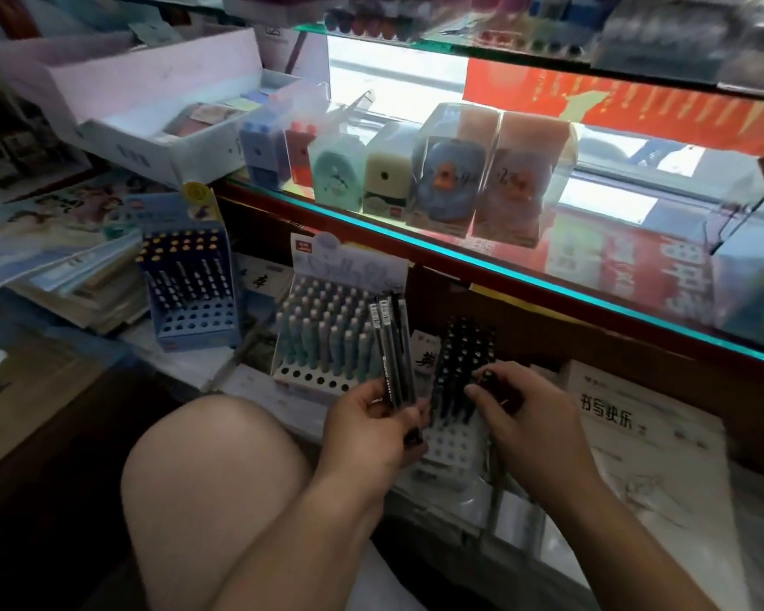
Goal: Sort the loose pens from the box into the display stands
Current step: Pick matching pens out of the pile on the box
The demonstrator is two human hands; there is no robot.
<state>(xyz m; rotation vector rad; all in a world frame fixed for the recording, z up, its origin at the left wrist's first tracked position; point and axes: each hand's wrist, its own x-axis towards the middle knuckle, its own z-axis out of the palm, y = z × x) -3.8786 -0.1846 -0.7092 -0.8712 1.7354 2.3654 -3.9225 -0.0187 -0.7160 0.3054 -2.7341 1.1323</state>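
My left hand [373, 427] grips a bundle of several dark pens [392, 346] that stand upright above my fingers. My right hand [525, 416] pinches a dark pen [489, 377] at the display stand [448, 447] in front of me, a light perforated stand partly filled with black pens [464, 350]. Behind it on the left stands a white stand [309, 377] full of teal-and-white pens. Further left, a blue stand [195, 326] holds dark pens with yellow tops. The box is not visible.
My bare knee [212, 478] fills the lower left. A glass shelf edge [503, 269] with boxed pencil sharpeners [442, 169] overhangs the stands. Stacked books [62, 266] lie at left, white printed packs [636, 429] at right, clear plastic wrap [481, 500] under the stand.
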